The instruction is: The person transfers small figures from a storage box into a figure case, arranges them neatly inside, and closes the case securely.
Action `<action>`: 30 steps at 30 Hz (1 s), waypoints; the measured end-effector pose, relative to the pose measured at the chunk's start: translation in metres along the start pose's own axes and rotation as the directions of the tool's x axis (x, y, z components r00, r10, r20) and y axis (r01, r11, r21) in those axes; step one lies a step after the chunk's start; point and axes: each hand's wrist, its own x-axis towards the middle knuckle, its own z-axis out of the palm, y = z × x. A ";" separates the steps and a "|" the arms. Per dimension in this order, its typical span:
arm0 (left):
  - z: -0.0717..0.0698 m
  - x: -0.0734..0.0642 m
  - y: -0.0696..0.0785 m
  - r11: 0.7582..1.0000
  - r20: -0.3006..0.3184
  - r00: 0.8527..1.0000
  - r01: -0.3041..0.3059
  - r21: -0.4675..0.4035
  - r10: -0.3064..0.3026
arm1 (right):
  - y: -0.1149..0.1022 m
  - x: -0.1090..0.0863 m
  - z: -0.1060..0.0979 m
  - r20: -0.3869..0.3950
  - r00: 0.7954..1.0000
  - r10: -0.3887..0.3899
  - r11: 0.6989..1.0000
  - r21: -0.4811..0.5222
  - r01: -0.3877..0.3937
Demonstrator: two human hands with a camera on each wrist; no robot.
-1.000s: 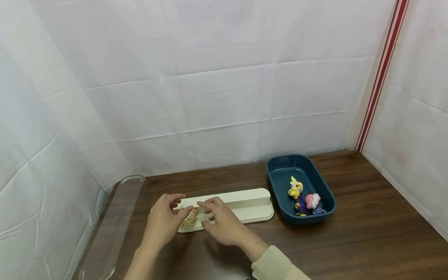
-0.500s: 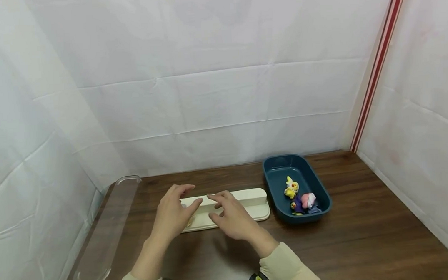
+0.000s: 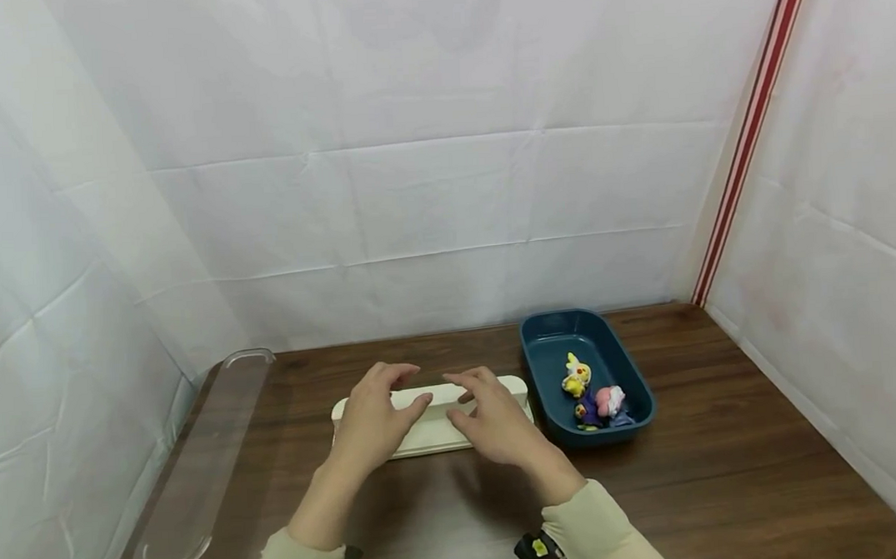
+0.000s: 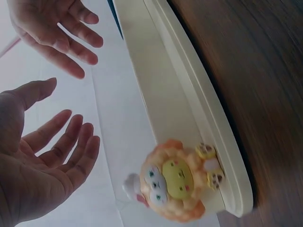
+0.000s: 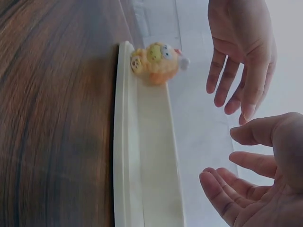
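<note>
A cream-coloured stepped display base lies on the table under both hands. My left hand hovers over its left part, fingers spread and slightly bent, holding nothing. Facing it is my right hand, likewise loosely bent and holding nothing, above the base's right part. An orange, fluffy figurine with a yellow face and a small white hat sits at the base's left end, apart from both hands; the right wrist view shows the same figurine. In the head view my left hand hides it.
A dark blue tray stands right beside the base. Inside lie a yellow-and-white figurine, a pink-and-white figurine and a purple figurine. A long clear plastic cover lies at the table's left side. White cloth walls surround the table.
Both hands have moved right along the base, away from the figurine at its left end. The head view has turned slightly to the right.
</note>
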 end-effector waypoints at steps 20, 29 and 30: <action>0.049 0.013 0.033 0.992 0.163 0.984 -0.051 -0.117 0.070 | 0.022 -0.019 -0.032 -0.130 0.987 0.095 0.992 -0.067 -0.104; 0.071 0.018 0.044 0.986 0.217 0.971 -0.068 -0.150 0.100 | 0.036 -0.028 -0.046 -0.166 0.976 0.143 0.987 -0.055 -0.154; 0.073 0.018 0.045 0.986 0.221 0.970 -0.068 -0.153 0.101 | 0.038 -0.029 -0.048 -0.170 0.975 0.145 0.986 -0.056 -0.157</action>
